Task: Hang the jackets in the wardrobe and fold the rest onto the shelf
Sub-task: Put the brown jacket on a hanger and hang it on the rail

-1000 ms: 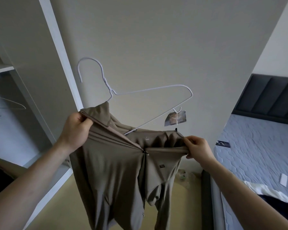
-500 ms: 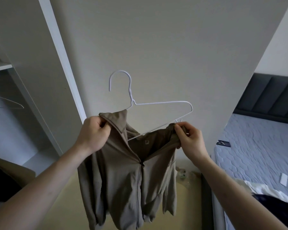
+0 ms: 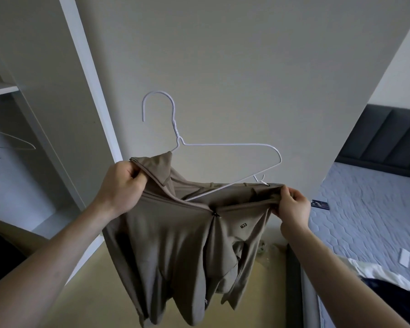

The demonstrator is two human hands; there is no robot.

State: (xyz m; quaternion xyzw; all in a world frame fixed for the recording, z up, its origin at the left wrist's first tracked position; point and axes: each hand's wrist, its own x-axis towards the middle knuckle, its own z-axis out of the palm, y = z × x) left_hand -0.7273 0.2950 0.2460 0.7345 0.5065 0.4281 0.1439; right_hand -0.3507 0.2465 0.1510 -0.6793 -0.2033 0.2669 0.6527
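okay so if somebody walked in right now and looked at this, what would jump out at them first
Front and centre, a taupe zip jacket is held up, the left hand gripping its collar and the right hand pinching the other shoulder. A white wire hanger pokes out of the neck opening, its right arm still uncovered, against the pale wall. To the left stands the open wardrobe; to the right, a bed with a blue quilted mattress.

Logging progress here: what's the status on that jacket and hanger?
Left hand grips collar side, right hand pinches other shoulder. Taupe zip jacket half on white wire hanger; right hanger arm bare. Not yet in wardrobe. Nothing blocking.
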